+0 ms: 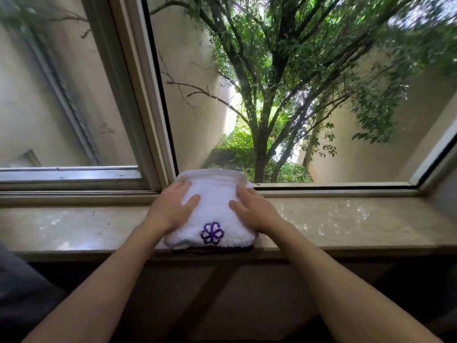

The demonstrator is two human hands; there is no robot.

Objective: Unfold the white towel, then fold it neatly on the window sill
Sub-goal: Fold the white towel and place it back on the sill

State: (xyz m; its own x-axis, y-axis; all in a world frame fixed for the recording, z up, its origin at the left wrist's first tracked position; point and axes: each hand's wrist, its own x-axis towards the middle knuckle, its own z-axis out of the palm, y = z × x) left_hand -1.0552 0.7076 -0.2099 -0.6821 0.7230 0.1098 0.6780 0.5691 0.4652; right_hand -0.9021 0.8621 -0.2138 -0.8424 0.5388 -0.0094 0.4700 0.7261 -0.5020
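Both hands lie flat and open on the towel [212, 209], left hand [170, 206] and right hand [254, 209] at its sides. We see it as a compact bundle on the sill [346, 219]; whether unfolding has happened we cannot tell.

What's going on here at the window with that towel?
A person stands at a window sill with both hands flat on a folded white towel. The left hand rests on its left side and the right hand on its right, fingers spread, palms down, not gripping. The towel lies in a compact bundle with a purple emblem near its front edge. A tree stands outside.
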